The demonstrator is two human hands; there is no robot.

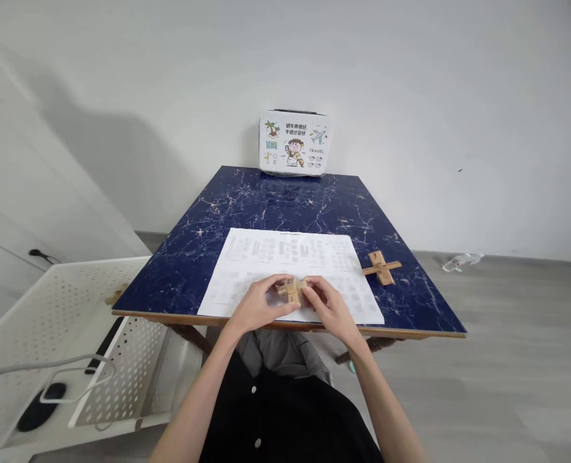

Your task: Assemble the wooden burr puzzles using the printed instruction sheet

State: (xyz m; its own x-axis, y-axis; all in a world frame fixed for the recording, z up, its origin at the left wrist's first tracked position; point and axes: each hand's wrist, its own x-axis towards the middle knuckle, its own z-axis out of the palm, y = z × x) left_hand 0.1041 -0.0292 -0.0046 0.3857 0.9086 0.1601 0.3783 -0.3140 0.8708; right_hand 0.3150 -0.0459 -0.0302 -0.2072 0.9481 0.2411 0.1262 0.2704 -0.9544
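Over the lower part of a white printed sheet point(251, 247), both hands are closed on a small wooden interlocking puzzle point(292, 289) made of short bars. My left hand point(261, 302) grips it from the left, fingers behind and thumb in front. On its right end, my right hand point(328, 303) pinches with thumb and fingertips. Dark marks show on the bars, too small to read. To the right of the sheet, several more wooden puzzle pieces point(382, 267) lie crossed over each other, one with a dark mark.
The dark blue marbled table point(285, 199) has a wooden edge close to my body. A white printed case point(295, 143) stands at its far edge against the wall. White perforated baskets point(116, 366) with a cable are at the left. A clear plastic bottle point(462, 261) lies on the floor at right.
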